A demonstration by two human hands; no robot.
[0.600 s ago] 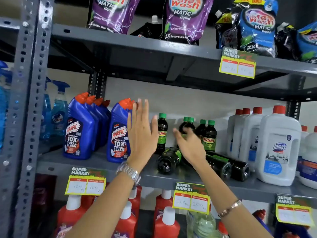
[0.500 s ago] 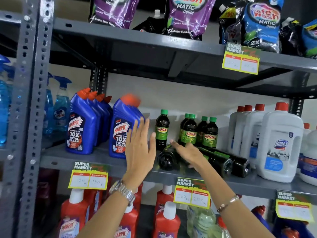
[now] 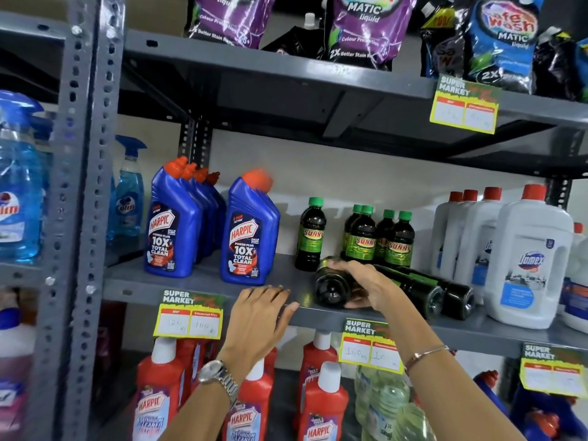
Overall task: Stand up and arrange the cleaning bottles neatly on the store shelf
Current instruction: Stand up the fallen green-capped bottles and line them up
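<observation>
On the grey middle shelf (image 3: 203,283) three dark Sunny bottles lie on their sides. My right hand (image 3: 366,281) is closed over the leftmost lying bottle (image 3: 331,289), whose base faces me. Two more lying bottles (image 3: 445,296) rest to its right. Several Sunny bottles with green caps (image 3: 362,237) stand upright behind them. My left hand (image 3: 257,316) hovers flat with fingers apart at the shelf's front edge, holding nothing, just below a lone blue Harpic bottle (image 3: 249,230). A row of blue Harpic bottles (image 3: 173,221) stands further left.
White Domex jugs (image 3: 531,259) stand at the right end of the shelf. Detergent pouches (image 3: 366,27) fill the shelf above. Red Harpic bottles (image 3: 321,405) stand on the shelf below. Blue spray bottles (image 3: 129,192) sit left, past the grey upright post (image 3: 79,218).
My left hand dropped from in front of the lone blue Harpic bottle down to the shelf edge. My right hand settled onto the leftmost lying bottle and closed on it.
</observation>
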